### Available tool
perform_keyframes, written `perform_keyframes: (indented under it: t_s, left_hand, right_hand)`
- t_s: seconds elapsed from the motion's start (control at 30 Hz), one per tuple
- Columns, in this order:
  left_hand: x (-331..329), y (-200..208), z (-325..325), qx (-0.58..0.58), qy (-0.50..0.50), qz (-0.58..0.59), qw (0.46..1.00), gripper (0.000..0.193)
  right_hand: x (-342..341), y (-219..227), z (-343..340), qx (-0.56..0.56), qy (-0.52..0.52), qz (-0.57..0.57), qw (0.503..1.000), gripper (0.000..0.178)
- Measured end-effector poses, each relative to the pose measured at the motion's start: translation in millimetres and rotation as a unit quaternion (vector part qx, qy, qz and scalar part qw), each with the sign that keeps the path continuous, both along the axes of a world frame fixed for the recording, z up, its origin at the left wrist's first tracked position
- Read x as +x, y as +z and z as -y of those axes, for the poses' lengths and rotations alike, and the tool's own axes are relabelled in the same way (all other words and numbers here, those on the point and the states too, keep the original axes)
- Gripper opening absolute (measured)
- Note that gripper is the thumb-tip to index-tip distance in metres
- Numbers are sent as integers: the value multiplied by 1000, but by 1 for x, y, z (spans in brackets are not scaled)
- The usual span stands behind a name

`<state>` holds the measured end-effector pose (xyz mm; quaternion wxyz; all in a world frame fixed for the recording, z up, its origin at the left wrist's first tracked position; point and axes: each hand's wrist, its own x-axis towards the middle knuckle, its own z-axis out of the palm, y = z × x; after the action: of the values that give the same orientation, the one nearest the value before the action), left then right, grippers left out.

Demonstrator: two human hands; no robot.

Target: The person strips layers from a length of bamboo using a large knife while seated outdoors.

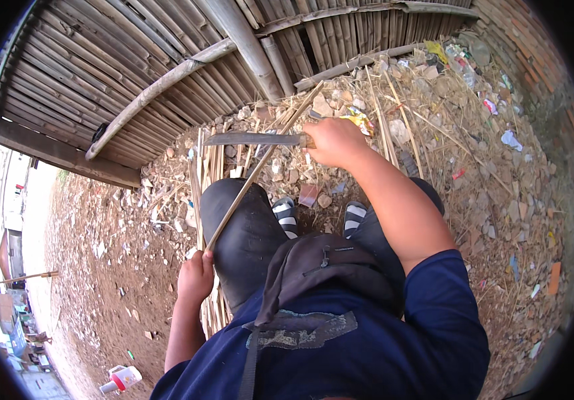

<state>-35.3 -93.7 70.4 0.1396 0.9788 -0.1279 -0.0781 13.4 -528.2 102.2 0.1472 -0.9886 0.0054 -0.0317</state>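
My right hand (335,141) is closed round the wooden handle of a machete (253,139), its long dark blade pointing left. Below and to the left, my left hand (196,275) grips the near end of a thin bamboo strip (255,172). That strip slants up to the right over my left thigh and crosses the blade near the handle; whether the edge touches it I cannot tell. Beside my left leg lies a bundle of bamboo strips (211,160), partly hidden by my leg and hand. More long strips (383,123) lie beyond my right knee.
A bamboo-slat wall (160,60) with pole rails stands in front, and a brick wall (533,50) at the far right. Stones and litter cover the ground around my sandals (287,217). A red and white plastic jug (121,378) lies at the lower left.
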Motion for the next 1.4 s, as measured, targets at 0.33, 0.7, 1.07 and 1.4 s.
perform_keyframes:
  t_s: [0.33, 0.7, 1.07, 1.4]
  left_hand:
    - [-5, -16, 8, 91, 32, 57, 994, 43]
    - [-6, -25, 0, 48, 18, 52, 997, 43]
    - [2, -19, -4, 3, 9, 2, 1000, 44]
    - [14, 6, -8, -46, -3, -56, 997, 47]
  right_hand:
    - [32, -41, 21, 165, -107, -75, 978, 20]
    - [22, -31, 33, 281, -28, -132, 950, 32]
    - [16, -1, -14, 85, 40, -119, 988, 20]
    - [33, -29, 22, 125, -69, -107, 984, 30]
